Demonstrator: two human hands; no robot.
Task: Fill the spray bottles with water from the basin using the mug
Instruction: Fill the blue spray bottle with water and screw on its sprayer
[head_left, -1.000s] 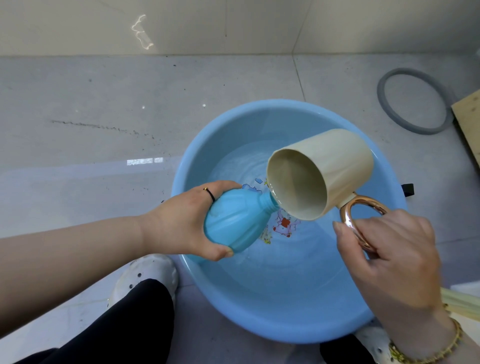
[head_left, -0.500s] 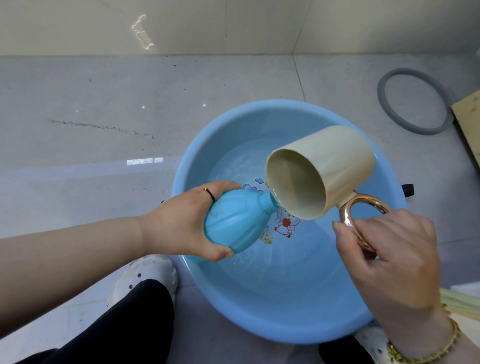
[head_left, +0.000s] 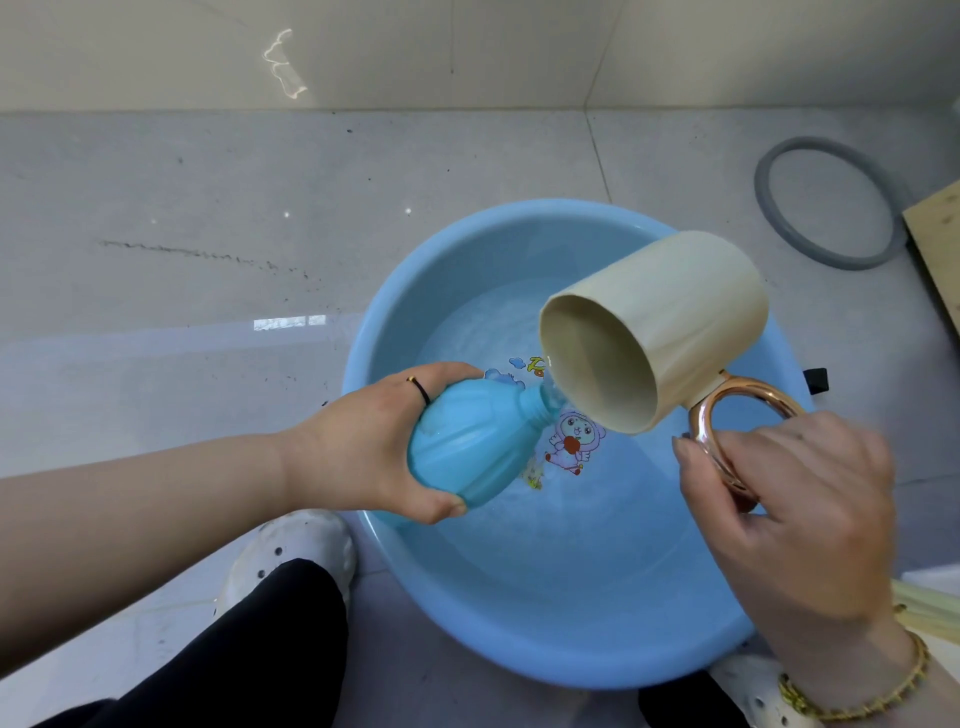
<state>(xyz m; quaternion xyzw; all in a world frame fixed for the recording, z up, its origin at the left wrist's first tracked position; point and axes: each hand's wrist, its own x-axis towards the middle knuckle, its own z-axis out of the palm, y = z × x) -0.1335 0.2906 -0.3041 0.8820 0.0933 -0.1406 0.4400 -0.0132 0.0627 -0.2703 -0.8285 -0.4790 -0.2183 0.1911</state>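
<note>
Two hands: left hand (head_left: 358, 447) wraps the blue spray bottle (head_left: 467, 457); right hand (head_left: 789, 519) grips the cream mug (head_left: 675, 312) by its handle.
Pour: above the basin (head_left: 519, 623), tilt slowly, lip on bottle mouth.

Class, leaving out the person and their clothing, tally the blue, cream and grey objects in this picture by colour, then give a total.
Blue: 2, the basin and the spray bottle
Cream: 1, the mug
Grey: 1, the ring on the floor
Total: 4
</note>
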